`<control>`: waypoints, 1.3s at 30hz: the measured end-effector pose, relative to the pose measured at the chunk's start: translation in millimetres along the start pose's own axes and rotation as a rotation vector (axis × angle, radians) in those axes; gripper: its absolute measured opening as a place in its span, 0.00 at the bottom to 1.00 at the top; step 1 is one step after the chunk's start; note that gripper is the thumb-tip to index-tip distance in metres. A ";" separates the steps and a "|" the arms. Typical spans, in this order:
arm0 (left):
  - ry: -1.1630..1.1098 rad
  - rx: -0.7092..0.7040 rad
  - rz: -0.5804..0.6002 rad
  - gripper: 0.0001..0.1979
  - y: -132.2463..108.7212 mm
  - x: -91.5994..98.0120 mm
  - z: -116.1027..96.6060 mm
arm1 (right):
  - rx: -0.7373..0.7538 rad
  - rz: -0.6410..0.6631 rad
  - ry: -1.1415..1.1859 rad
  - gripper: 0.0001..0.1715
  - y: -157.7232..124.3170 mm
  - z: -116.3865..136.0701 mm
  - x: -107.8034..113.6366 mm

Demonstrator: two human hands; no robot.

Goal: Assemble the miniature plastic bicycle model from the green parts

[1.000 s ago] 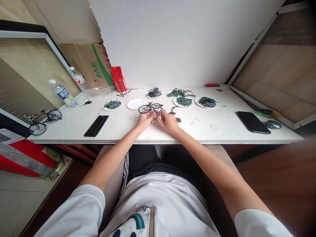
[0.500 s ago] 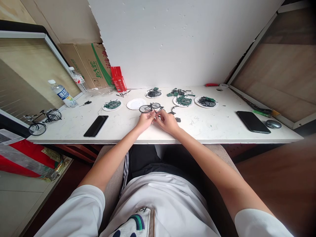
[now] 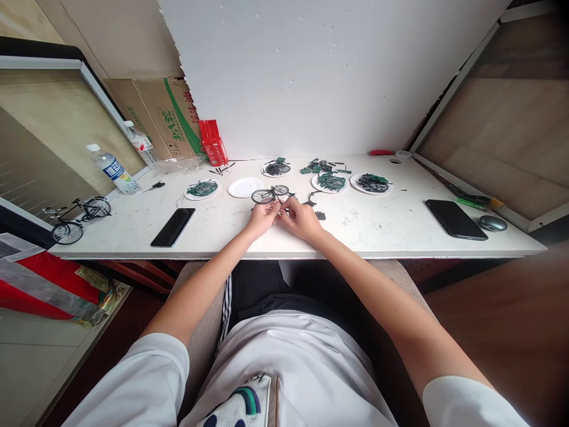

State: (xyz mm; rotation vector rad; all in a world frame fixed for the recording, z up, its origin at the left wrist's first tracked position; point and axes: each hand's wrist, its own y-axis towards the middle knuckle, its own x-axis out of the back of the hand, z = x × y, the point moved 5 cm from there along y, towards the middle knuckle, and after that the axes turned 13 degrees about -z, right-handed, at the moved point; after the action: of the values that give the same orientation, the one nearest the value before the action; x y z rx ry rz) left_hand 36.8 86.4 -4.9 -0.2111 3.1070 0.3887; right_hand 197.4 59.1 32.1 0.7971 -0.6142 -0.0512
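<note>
Both my hands meet over the front middle of the white table, around a small black model bicycle point(image 3: 264, 196) whose two wheels show beyond the fingers. My left hand point(image 3: 262, 218) is closed on its near side, fingertips wrapped about the frame. Pressed close beside it, my right hand point(image 3: 301, 217) pinches at the same model; whether a small part sits between its fingertips is hidden. Dark loose pieces point(image 3: 320, 215) lie just right of my right hand. An empty white paper plate point(image 3: 242, 187) is just behind the model.
Paper plates of green and black bicycle parts point(image 3: 203, 188) point(image 3: 329, 182) point(image 3: 371, 183) point(image 3: 276, 168) stand along the back. A finished-looking model bicycle point(image 3: 76, 216) and a phone point(image 3: 173, 227) are left. A second phone point(image 3: 456, 219) and a mouse point(image 3: 492, 223) lie right. Bottles point(image 3: 114, 169) stand back left.
The model bicycle has shifted very slightly to the right between my fingers. Both hands keep nearly the same place and grip.
</note>
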 end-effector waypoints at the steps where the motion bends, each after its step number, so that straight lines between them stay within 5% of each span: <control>1: 0.005 0.002 -0.005 0.23 0.0 -0.1 -0.2 | -0.002 0.000 0.001 0.08 0.0 0.1 0.1; 39: 0.013 -0.015 0.008 0.22 -0.1 -0.3 -0.2 | -0.014 0.012 -0.006 0.08 -0.3 0.0 -0.4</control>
State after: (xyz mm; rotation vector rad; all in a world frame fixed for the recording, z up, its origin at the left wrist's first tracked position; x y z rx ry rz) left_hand 37.1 86.3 -4.7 -0.2025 3.1191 0.4121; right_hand 197.2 59.0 31.7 0.7796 -0.6238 -0.0467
